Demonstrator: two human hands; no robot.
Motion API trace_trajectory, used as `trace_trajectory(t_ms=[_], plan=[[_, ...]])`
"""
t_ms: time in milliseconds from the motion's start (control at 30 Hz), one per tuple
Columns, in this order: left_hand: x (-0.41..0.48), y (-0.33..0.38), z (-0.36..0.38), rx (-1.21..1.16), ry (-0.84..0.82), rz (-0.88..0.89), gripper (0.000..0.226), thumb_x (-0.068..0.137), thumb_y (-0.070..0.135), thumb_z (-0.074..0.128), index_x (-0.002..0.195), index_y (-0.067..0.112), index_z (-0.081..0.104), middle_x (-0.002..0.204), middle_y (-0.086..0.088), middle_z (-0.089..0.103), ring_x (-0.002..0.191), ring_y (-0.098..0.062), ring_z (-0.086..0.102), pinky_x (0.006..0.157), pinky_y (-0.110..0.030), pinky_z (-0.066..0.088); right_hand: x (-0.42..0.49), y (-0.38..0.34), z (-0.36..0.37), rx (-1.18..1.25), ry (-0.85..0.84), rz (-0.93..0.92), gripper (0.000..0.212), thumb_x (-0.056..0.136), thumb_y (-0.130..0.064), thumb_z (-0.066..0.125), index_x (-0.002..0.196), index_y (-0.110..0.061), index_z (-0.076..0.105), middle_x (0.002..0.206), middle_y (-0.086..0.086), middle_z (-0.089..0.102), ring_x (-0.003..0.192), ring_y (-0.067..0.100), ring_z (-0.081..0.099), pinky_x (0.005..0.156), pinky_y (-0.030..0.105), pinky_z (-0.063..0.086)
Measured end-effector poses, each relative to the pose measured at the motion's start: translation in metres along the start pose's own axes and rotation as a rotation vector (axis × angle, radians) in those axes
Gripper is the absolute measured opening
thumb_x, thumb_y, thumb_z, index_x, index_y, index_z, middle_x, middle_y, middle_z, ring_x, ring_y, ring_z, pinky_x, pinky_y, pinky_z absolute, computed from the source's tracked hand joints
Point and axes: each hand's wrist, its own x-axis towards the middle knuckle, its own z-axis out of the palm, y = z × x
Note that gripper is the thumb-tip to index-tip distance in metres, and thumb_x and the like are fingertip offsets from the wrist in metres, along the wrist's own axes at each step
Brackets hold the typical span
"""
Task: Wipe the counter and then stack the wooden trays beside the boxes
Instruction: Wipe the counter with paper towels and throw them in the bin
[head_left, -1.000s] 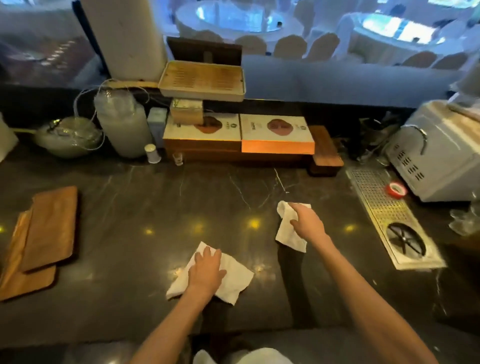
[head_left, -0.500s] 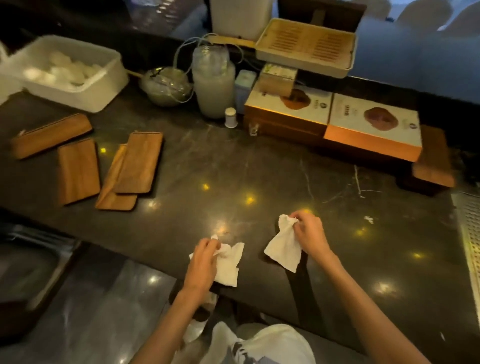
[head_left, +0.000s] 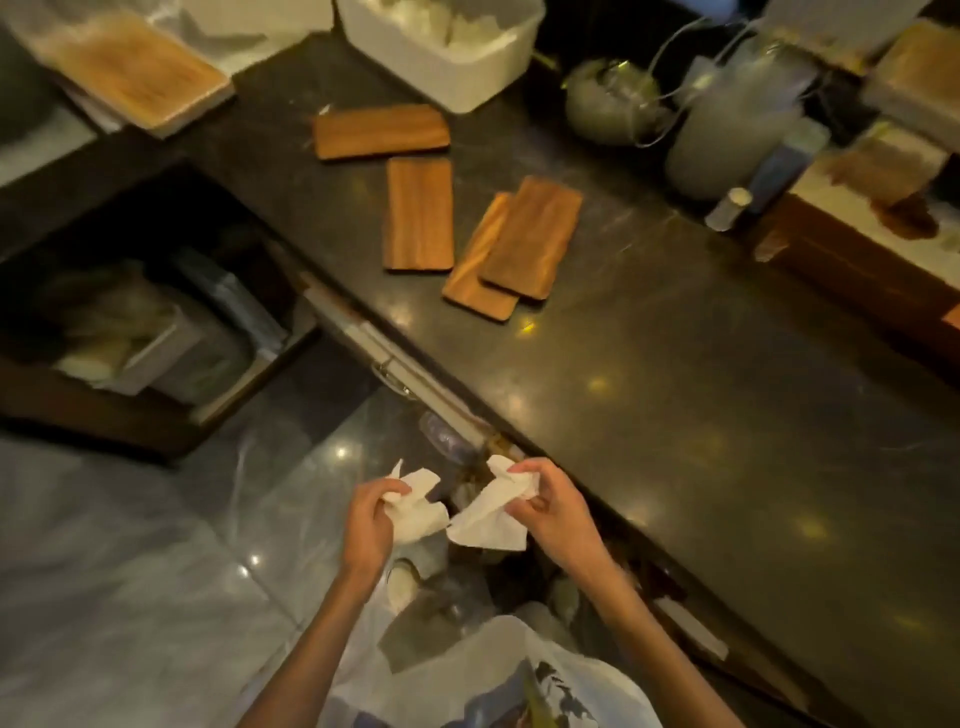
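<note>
My left hand (head_left: 370, 525) grips a crumpled white paper towel (head_left: 418, 512), and my right hand (head_left: 550, 506) grips a second white paper towel (head_left: 485, 522). Both hands hang off the dark stone counter (head_left: 675, 395), below its front edge and above the floor. Several wooden trays lie on the counter's left part: one crosswise (head_left: 382, 131), one lengthwise (head_left: 420, 221), and two overlapping (head_left: 532, 244), the lower (head_left: 475, 270) partly covered. The gift boxes (head_left: 862, 228) sit at the far right, blurred.
A white plastic tub (head_left: 441, 57) stands behind the trays. A glass teapot (head_left: 608, 104), a tall jar (head_left: 727, 130) and a small bottle (head_left: 727, 208) stand at the back. An open cabinet (head_left: 145, 332) is at left. A white plastic bag (head_left: 498, 675) lies below my arms.
Both hands lifted the paper towels off the counter and pulled back past its front edge, bunching them. The view swung left and down, showing the floor and all the trays.
</note>
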Motion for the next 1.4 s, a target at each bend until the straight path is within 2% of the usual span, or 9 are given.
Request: trace_trajectory(t_ms=[233,433,633,733,800,967,1133,1300,1400], plan=[[0.029,-0.109,-0.005,-0.038,-0.085,-0.199,0.038,0.080,-0.026,0.039,0.092,-0.005,0.068,0.111,-0.030,0.058,0.107,-0.041,0.054,0.082,-0.010,0.042,0.015,0.027,0.087,-0.147,0.011,0.058,0.027,0.092,-0.007,0.056,0.095,-0.031,0.068,0.096,-0.022,0.068,0.093,-0.007,0.064,0.075,0.005,0.047],[0.063,-0.198,0.051,-0.079,-0.084,-0.349,0.036,0.088,-0.004,0.058,0.123,0.001,0.055,0.128,-0.019,0.046,0.122,-0.030,0.047,0.103,-0.033,0.038,0.068,0.106,0.121,-0.421,-0.098,0.149,0.026,0.093,-0.012,0.058,0.110,-0.023,0.074,0.105,-0.012,0.073,0.093,-0.004,0.065,0.083,0.012,0.052],[0.103,-0.296,0.131,-0.069,-0.108,-0.362,0.037,0.086,-0.018,0.049,0.117,-0.006,0.063,0.127,-0.028,0.054,0.119,-0.041,0.051,0.101,-0.008,0.032,0.152,0.249,0.161,-0.541,-0.132,0.298,0.032,0.093,-0.010,0.056,0.124,-0.018,0.062,0.128,0.000,0.059,0.116,0.007,0.053,0.086,0.000,0.037],[0.118,-0.346,0.177,0.003,-0.159,-0.384,0.039,0.091,-0.012,0.045,0.121,0.003,0.064,0.131,-0.020,0.057,0.122,-0.036,0.052,0.106,-0.035,0.040,0.203,0.320,0.179,-0.611,-0.270,0.344,0.026,0.089,-0.007,0.059,0.113,-0.012,0.067,0.116,0.009,0.064,0.110,0.024,0.059,0.095,0.025,0.047],[0.127,-0.369,0.203,0.027,-0.180,-0.383,0.032,0.095,0.002,0.050,0.124,0.008,0.061,0.128,-0.012,0.058,0.120,-0.031,0.055,0.105,-0.032,0.045,0.227,0.357,0.190,-0.672,-0.301,0.318,0.022,0.090,-0.008,0.059,0.109,-0.012,0.070,0.108,0.008,0.069,0.104,0.025,0.064,0.092,0.034,0.051],[0.159,-0.403,0.269,0.122,-0.195,-0.338,0.031,0.092,-0.002,0.048,0.119,0.006,0.061,0.130,-0.018,0.053,0.115,-0.034,0.054,0.094,-0.034,0.044,0.250,0.441,0.211,-0.776,-0.262,0.178,0.027,0.094,-0.005,0.051,0.110,-0.014,0.071,0.122,0.004,0.064,0.115,0.017,0.059,0.098,0.035,0.051],[0.194,-0.433,0.327,0.340,-0.542,-0.112,0.057,0.096,0.022,0.051,0.149,0.010,0.031,0.157,-0.015,0.020,0.143,-0.033,0.025,0.117,-0.040,0.027,0.262,0.497,0.204,-1.012,-0.567,0.137,0.046,0.093,-0.005,0.047,0.138,-0.017,0.048,0.150,0.003,0.034,0.138,0.021,0.037,0.110,0.037,0.040],[0.220,-0.456,0.372,0.733,-0.592,0.135,0.056,0.102,0.030,0.034,0.153,0.012,0.018,0.162,-0.016,-0.001,0.150,-0.036,-0.005,0.121,-0.053,0.011,0.261,0.542,0.199,-1.207,-0.735,0.069,0.070,0.092,-0.027,0.055,0.152,-0.030,0.019,0.162,-0.001,-0.002,0.148,0.025,0.014,0.114,0.040,0.035],[0.219,-0.463,0.386,0.829,-0.632,0.045,0.059,0.100,0.032,0.038,0.152,0.010,0.019,0.161,-0.020,-0.005,0.149,-0.039,-0.010,0.118,-0.062,0.010,0.267,0.561,0.199,-1.243,-0.890,0.133,0.061,0.095,-0.041,0.049,0.150,-0.038,0.023,0.163,0.000,-0.001,0.150,0.028,0.006,0.118,0.047,0.026]])
